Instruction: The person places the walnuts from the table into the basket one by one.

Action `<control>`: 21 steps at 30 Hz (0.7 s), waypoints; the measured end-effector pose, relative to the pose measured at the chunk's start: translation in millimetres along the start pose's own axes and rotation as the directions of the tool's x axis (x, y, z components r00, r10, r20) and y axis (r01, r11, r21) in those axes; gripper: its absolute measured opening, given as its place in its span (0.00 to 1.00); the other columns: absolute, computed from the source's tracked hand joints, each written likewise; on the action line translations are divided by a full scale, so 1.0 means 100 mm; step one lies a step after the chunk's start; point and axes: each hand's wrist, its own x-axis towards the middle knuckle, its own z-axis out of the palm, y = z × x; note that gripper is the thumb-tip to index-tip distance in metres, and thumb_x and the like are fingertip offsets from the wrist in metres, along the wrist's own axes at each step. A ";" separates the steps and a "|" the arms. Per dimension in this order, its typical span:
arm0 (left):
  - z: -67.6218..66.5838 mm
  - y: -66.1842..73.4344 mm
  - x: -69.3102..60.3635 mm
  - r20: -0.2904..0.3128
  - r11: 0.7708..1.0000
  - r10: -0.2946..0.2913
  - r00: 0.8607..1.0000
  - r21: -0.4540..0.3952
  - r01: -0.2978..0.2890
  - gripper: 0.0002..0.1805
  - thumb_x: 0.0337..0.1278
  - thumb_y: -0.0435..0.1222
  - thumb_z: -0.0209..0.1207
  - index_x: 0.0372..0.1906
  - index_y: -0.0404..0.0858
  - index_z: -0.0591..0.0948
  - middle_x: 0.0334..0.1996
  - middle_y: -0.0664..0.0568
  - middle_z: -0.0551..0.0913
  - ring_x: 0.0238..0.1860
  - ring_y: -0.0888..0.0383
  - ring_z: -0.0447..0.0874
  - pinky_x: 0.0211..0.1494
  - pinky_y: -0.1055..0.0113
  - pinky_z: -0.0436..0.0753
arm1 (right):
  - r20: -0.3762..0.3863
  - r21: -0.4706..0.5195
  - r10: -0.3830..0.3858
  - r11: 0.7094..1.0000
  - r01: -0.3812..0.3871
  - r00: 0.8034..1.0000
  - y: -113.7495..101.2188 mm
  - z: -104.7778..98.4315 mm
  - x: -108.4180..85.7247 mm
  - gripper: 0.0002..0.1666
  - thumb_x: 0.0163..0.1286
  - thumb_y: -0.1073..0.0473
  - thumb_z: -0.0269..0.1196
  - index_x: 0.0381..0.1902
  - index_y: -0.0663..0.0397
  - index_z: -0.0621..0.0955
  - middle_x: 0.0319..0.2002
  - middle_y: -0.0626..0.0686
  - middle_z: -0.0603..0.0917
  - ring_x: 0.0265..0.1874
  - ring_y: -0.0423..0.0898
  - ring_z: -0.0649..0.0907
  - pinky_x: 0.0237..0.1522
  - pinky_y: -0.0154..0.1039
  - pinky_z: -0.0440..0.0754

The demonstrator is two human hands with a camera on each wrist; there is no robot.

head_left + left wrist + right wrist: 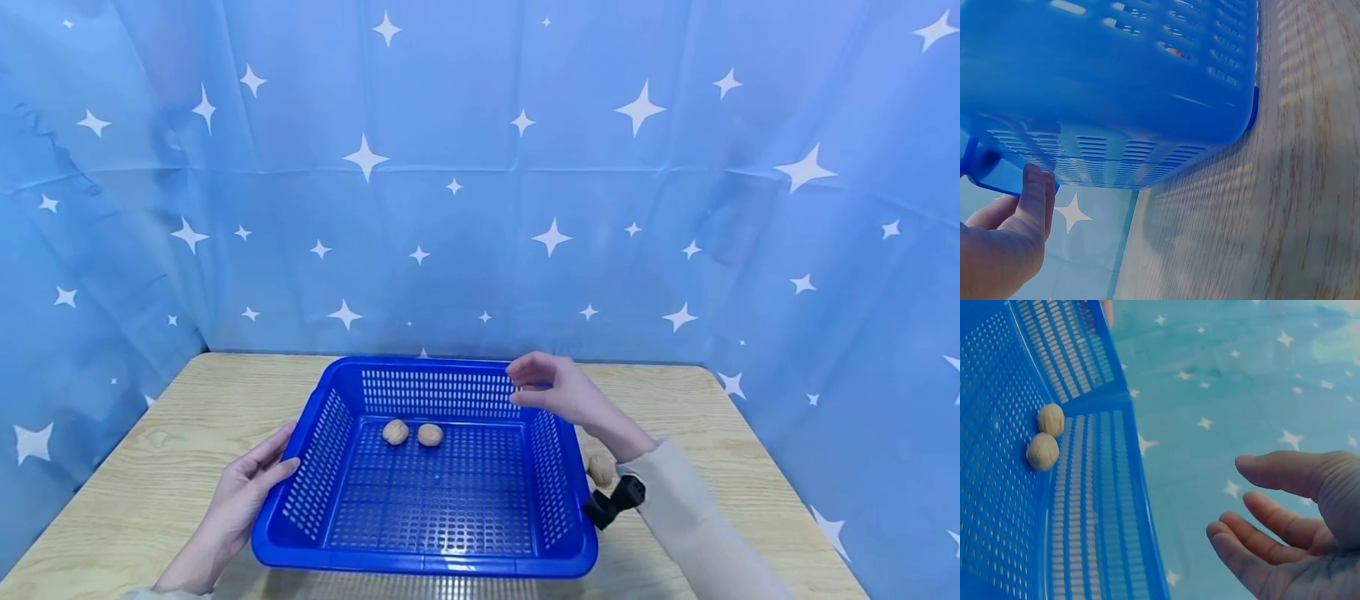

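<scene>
A blue plastic basket (pixel 431 563) with slotted walls is at the front middle of the table in the head view. Two walnuts (pixel 395 432) lie inside it, toward the far left; the right wrist view also shows these walnuts (pixel 1043 451). My left hand (pixel 243 483) grips the basket's left rim, thumb over the edge and fingers on the outer side. Over the far right part of the basket, my right hand (pixel 558 387) is held in the air with fingers loosely bent and nothing between them. Another walnut (pixel 601 469) sits on the table right of the basket, partly covered by my right wrist.
The wooden table (pixel 720 450) reaches back to a blue curtain (pixel 465 208) with white stars, which also hangs on the left and right sides. A black wrist mount (pixel 615 502) is strapped to my right forearm, beside the basket's right rim.
</scene>
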 end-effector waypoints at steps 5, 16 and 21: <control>-0.01 0.00 0.00 0.001 1.000 0.008 1.000 0.000 -0.008 0.33 0.62 0.34 0.57 0.68 0.34 0.59 0.46 0.78 0.77 0.47 0.76 0.76 0.45 0.75 0.79 | -0.043 0.021 0.021 1.000 -0.020 0.999 0.11 -0.17 -0.20 0.21 0.62 0.62 0.65 0.52 0.65 0.76 0.50 0.62 0.79 0.52 0.60 0.77 0.50 0.47 0.78; -0.01 -0.01 0.01 -0.005 1.000 -0.002 1.000 -0.009 0.002 0.32 0.63 0.32 0.56 0.69 0.35 0.59 0.45 0.76 0.78 0.46 0.74 0.77 0.43 0.73 0.80 | -0.121 0.019 0.089 0.996 -0.087 0.989 0.45 -0.33 -0.57 0.21 0.63 0.63 0.63 0.52 0.68 0.75 0.48 0.63 0.79 0.50 0.58 0.78 0.50 0.48 0.78; 0.00 -0.01 0.01 -0.002 1.000 0.008 1.000 -0.002 -0.008 0.33 0.62 0.32 0.56 0.69 0.31 0.57 0.45 0.76 0.78 0.46 0.74 0.77 0.44 0.73 0.80 | -0.141 0.023 0.122 0.993 -0.120 0.982 0.64 -0.31 -0.69 0.20 0.64 0.62 0.63 0.51 0.68 0.75 0.48 0.62 0.79 0.48 0.56 0.78 0.47 0.39 0.78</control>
